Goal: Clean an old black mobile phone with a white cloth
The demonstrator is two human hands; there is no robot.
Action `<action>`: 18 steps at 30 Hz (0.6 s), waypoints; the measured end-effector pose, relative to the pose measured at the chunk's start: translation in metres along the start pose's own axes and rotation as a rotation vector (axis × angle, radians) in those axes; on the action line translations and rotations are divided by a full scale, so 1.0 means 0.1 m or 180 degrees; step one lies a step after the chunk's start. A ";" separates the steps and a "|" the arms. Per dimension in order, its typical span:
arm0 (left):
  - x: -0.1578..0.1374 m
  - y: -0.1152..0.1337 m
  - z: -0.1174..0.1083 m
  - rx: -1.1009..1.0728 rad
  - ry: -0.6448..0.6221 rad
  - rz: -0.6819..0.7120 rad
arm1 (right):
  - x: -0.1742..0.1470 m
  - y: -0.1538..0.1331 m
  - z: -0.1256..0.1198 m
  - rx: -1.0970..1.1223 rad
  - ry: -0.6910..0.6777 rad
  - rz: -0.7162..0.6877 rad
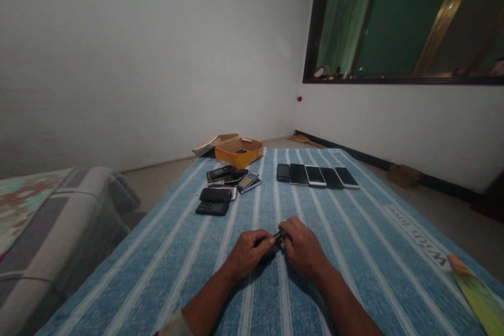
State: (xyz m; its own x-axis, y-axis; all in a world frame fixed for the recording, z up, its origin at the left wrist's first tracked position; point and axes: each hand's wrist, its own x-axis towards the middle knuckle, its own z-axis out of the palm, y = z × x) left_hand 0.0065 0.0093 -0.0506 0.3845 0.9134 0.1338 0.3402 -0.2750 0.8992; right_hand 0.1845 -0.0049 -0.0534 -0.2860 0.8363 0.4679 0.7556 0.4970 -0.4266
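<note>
My left hand (252, 252) and my right hand (304, 248) meet over the near middle of the blue striped cloth (189, 283). Between them is a small dark phone-like device (279, 239), mostly hidden by the fingers. The left thumb and fingers pinch its left end, while the right fingers are curled around the other end. Ahead to the left lies a loose pile of old mobile phones (248, 182), with a black keypad phone (211, 208) nearest. Several touchscreen phones (315, 176) lie side by side in a row farther ahead to the right.
An open orange cardboard box (239, 155) with its lid (214, 143) stands at the far left end of the cloth. A yellow-green item (476, 294) lies at the right edge. Left of the table is a covered piece of furniture (79, 231); a small carton (404, 175) sits on the floor at right.
</note>
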 end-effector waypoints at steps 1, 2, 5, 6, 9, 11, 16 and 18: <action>0.00 0.00 0.00 -0.0011 -0.0007 -0.0005 | 0.00 0.00 0.00 0.0005 0.0008 -0.0015; 0.00 -0.01 0.00 -0.0015 -0.0012 -0.0010 | 0.00 0.01 0.01 0.0005 0.0028 -0.0025; 0.00 0.00 0.00 -0.0009 -0.0017 -0.0005 | 0.00 0.02 0.03 -0.0011 0.0059 -0.0062; 0.00 0.00 0.00 0.0000 -0.0015 0.0004 | 0.00 0.01 0.03 -0.0012 0.0056 -0.0070; 0.00 0.02 0.00 -0.0028 -0.0020 0.0008 | 0.00 0.00 0.03 -0.0004 0.0039 -0.0067; 0.00 0.02 0.00 -0.0077 -0.0005 -0.0006 | 0.00 -0.01 0.02 0.0000 0.0036 -0.0061; 0.00 0.04 0.00 -0.0037 0.0039 0.0010 | 0.00 0.00 0.02 -0.0025 0.0033 -0.0072; -0.01 0.05 0.00 -0.0065 0.0024 -0.0002 | -0.01 0.00 0.02 -0.0029 0.0021 -0.0067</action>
State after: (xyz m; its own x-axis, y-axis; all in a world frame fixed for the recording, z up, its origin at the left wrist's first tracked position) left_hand 0.0075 0.0077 -0.0463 0.3777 0.9158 0.1365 0.3227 -0.2684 0.9077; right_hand 0.1835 -0.0049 -0.0552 -0.2981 0.8240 0.4818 0.7548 0.5124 -0.4095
